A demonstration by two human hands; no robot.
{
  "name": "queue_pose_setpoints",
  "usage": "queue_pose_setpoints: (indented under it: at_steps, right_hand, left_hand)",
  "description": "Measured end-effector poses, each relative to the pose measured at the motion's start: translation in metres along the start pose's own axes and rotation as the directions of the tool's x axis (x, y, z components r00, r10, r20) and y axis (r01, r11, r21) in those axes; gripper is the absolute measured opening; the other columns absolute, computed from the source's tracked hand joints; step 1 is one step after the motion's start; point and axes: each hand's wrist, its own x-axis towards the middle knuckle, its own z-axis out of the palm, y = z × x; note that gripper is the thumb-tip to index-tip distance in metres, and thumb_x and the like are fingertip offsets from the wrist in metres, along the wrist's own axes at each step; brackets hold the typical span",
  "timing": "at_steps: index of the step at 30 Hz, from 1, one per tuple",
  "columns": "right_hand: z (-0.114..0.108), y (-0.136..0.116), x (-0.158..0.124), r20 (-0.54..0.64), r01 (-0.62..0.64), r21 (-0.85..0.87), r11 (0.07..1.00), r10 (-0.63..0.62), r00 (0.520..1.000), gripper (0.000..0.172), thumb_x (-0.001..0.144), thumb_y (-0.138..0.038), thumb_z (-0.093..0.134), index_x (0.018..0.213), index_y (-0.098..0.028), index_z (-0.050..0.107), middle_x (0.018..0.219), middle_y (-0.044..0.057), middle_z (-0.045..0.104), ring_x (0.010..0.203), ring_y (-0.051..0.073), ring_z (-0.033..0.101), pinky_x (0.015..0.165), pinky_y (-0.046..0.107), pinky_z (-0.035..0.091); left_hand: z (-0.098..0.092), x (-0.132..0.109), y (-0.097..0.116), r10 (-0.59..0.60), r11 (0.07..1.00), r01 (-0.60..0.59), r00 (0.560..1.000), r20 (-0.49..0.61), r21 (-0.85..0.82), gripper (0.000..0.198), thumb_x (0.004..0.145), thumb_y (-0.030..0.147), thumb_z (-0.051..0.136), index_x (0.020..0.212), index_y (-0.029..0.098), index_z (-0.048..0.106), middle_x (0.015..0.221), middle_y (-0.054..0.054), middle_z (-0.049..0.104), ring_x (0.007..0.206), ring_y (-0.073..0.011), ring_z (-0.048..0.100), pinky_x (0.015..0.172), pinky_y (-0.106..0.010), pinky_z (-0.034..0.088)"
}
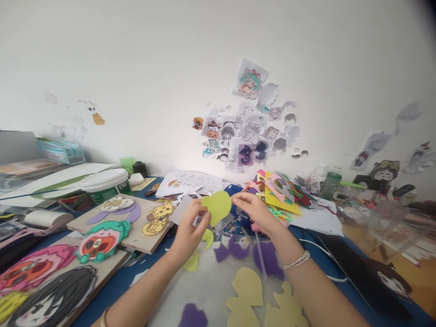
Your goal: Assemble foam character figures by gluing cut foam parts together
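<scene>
My left hand (pixel 192 225) pinches a yellow-green cutout (pixel 218 208) by its left edge, thumb in front, and holds it up above the work surface. At the cutout's right edge are the closed fingertips of my right hand (pixel 256 212); whether they grip the edge or something small is unclear. Beneath lies a pale translucent mat (pixel 211 286) with purple pieces (pixel 269 259), yellow-green scraps (pixel 191 262) and pale yellow figure cutouts (pixel 250 290). A clear stick (pixel 260 254) with a pink top lies below my right hand.
Boards (pixel 102 227) with coloured paper characters stand at left, near a white-lidded tub (pixel 105 181). Behind my hands are drawn sheets (pixel 187 181) and colourful scraps (pixel 282 190). Green-handled scissors (pixel 281 214), bottles (pixel 332 179), a white cable (pixel 327 272) and a black strip (pixel 364 272) are at right.
</scene>
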Motion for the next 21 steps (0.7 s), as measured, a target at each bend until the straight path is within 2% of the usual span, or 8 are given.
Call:
queue_pose_setpoints:
  at_steps: [6, 11, 16, 21]
  right_hand:
    - [-0.002, 0.002, 0.001, 0.0, -0.001, 0.017, 1.0, 0.001, 1.0, 0.021, 0.073, -0.039, 0.061, 0.078, -0.019, 0.062, 0.081, 0.001, 0.062, 0.081, 0.016, 0.056, 0.076, 0.029, 0.043]
    - [0.0, 0.005, 0.003, -0.043, -0.015, 0.084, 0.996, 0.019, 0.999, 0.023, 0.069, -0.039, 0.063, 0.077, -0.018, 0.058, 0.073, -0.001, 0.057, 0.071, 0.013, 0.053, 0.07, 0.027, 0.042]
    - [-0.005, 0.003, 0.003, -0.017, 0.009, 0.077, 0.997, -0.008, 1.0, 0.021, 0.07, -0.037, 0.062, 0.077, -0.018, 0.057, 0.073, -0.002, 0.055, 0.07, 0.012, 0.051, 0.068, 0.026, 0.04]
    - [-0.016, -0.005, -0.001, 0.03, 0.032, 0.035, 0.999, -0.033, 0.999, 0.017, 0.072, -0.034, 0.061, 0.075, -0.018, 0.057, 0.073, -0.001, 0.054, 0.07, 0.012, 0.05, 0.069, 0.026, 0.041]
  left_hand:
    - [0.001, 0.0, 0.002, -0.065, 0.998, 0.065, 0.998, -0.008, 0.001, 0.02, 0.086, 0.025, 0.04, 0.067, 0.022, 0.044, 0.068, 0.0, 0.045, 0.066, -0.0146, 0.046, 0.059, -0.027, 0.039]
    - [0.003, 0.001, -0.002, -0.063, 0.998, 0.063, 0.997, 0.04, -0.008, 0.019, 0.086, 0.026, 0.042, 0.069, 0.021, 0.047, 0.074, -0.001, 0.05, 0.07, -0.015, 0.048, 0.061, -0.027, 0.042]
    - [0.003, 0.004, -0.009, -0.048, 0.997, 0.057, 0.984, 0.171, -0.043, 0.018, 0.087, 0.03, 0.042, 0.077, 0.021, 0.055, 0.082, -0.003, 0.057, 0.075, -0.0162, 0.052, 0.064, -0.027, 0.044]
    - [0.002, 0.006, -0.013, -0.043, 0.994, 0.067, 0.965, 0.259, -0.085, 0.021, 0.084, 0.032, 0.048, 0.074, 0.021, 0.062, 0.081, -0.005, 0.061, 0.079, -0.0183, 0.057, 0.07, -0.03, 0.047]
